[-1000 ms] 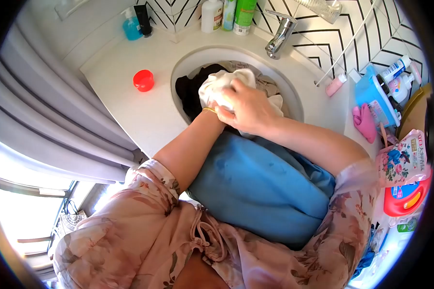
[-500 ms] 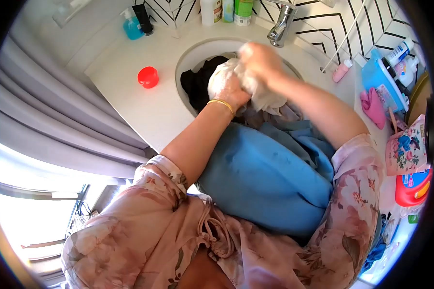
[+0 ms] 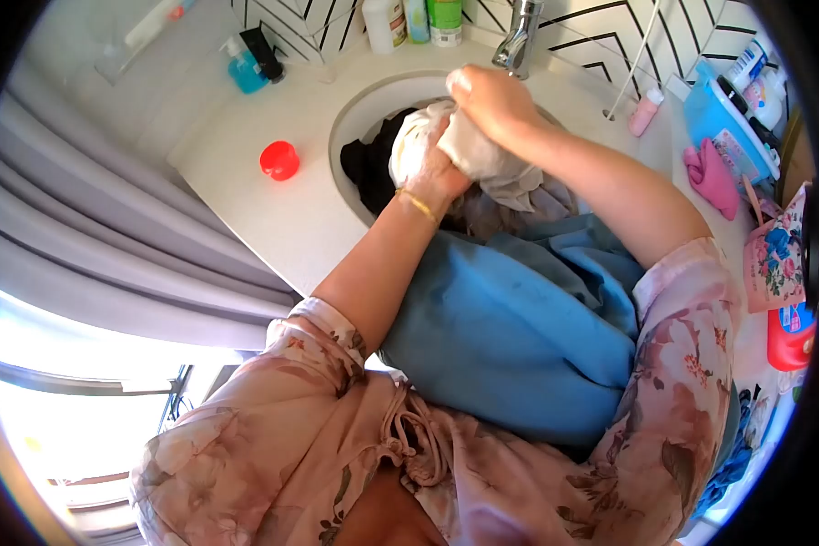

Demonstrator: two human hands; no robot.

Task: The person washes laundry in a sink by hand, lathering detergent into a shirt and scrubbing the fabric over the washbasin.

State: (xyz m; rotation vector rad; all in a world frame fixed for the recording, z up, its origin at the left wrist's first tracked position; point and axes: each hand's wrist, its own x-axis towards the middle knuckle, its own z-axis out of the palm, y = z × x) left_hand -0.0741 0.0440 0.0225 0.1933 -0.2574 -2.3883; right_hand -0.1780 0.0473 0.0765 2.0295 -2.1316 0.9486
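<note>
A bunched cream-white cloth (image 3: 487, 156) is held over the oval sink (image 3: 344, 118). My left hand (image 3: 439, 173), with a gold bangle on the wrist, is closed on the cloth, and part of the fabric wraps over its fingers. Above and to the right, my right hand (image 3: 493, 102) is a closed fist gripping the same cloth. Dark fabric (image 3: 373, 173) lies in the sink to the left of my hands. Greyish fabric (image 3: 510, 218) sits below them. A large blue cloth (image 3: 519, 328) hangs over the front of the sink towards my body.
A red cup (image 3: 279, 160) stands on the counter at left. Behind the sink are a chrome faucet (image 3: 519, 41) and several bottles. On the right are a pink bottle (image 3: 645, 113), a blue basket (image 3: 723, 123) of bottles and a pink cloth (image 3: 711, 179). A grey curtain (image 3: 109, 237) hangs at left.
My right hand has shifted slightly up and left and is less blurred. Both hands still grip the cream-white cloth. The camera view has tilted slightly.
</note>
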